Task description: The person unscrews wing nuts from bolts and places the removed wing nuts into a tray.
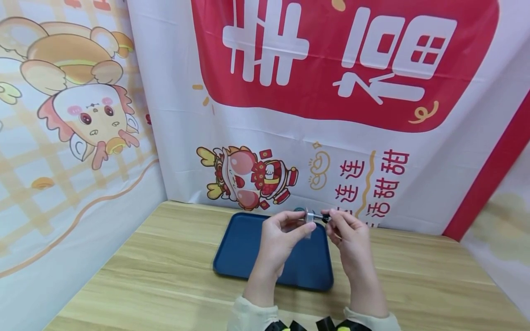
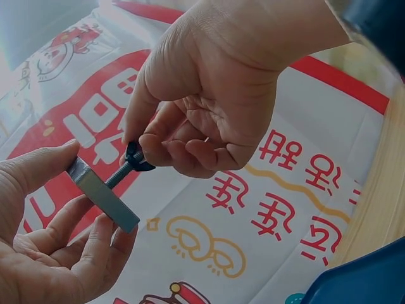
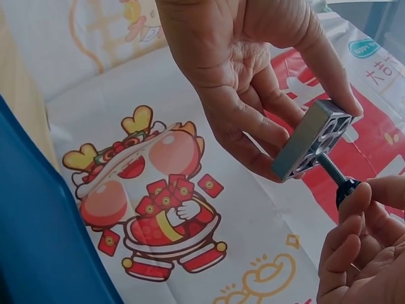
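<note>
Pale sleeves (image 1: 252,315) nearest, at bottom edge of head view. Left hand (image 1: 278,238) holds metal block (image 2: 104,196) between thumb and fingers; right hand (image 1: 348,233) pinches dark knob (image 2: 133,153) on threaded screw (image 2: 119,175). Screw stands out from hollowed face of block. Both are raised above blue tray (image 1: 236,248); tray lies on wooden table (image 1: 165,257), hands hide part of its floor.

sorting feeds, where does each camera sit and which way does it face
Head: on the head, facing forward and down toward the tray; left hand, right hand, sleeves show.
Left wrist: on that wrist, facing the metal block and bolt; both hands show.
Right wrist: on that wrist, facing them too; both hands show.
Wrist views share metal block and bolt.
</note>
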Action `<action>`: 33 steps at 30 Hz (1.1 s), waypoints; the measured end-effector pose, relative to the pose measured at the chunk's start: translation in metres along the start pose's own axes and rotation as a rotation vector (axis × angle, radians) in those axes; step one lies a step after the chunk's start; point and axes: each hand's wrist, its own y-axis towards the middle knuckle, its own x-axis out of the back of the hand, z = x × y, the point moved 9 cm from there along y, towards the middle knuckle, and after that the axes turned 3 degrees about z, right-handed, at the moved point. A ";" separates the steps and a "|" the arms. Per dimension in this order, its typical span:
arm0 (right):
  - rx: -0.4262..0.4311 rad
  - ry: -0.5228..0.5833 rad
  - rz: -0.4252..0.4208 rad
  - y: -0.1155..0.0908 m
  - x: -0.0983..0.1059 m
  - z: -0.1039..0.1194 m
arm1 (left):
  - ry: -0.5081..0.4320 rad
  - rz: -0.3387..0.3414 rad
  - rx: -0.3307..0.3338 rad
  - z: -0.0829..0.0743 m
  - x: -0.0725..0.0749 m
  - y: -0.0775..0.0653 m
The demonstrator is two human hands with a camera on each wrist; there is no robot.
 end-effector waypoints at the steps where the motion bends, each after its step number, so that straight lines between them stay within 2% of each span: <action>1: 0.003 -0.004 0.005 0.000 0.000 0.000 | 0.000 0.002 -0.001 0.000 0.000 0.000; 23: 0.135 -0.175 0.179 0.001 -0.008 0.008 | 0.009 0.006 -0.019 -0.003 0.002 0.001; 28: 0.155 -0.201 0.171 0.001 -0.007 0.009 | 0.008 0.005 -0.008 -0.002 0.001 0.002; 33: 0.135 -0.233 0.158 0.000 -0.005 0.006 | 0.004 0.009 0.002 0.001 0.001 0.000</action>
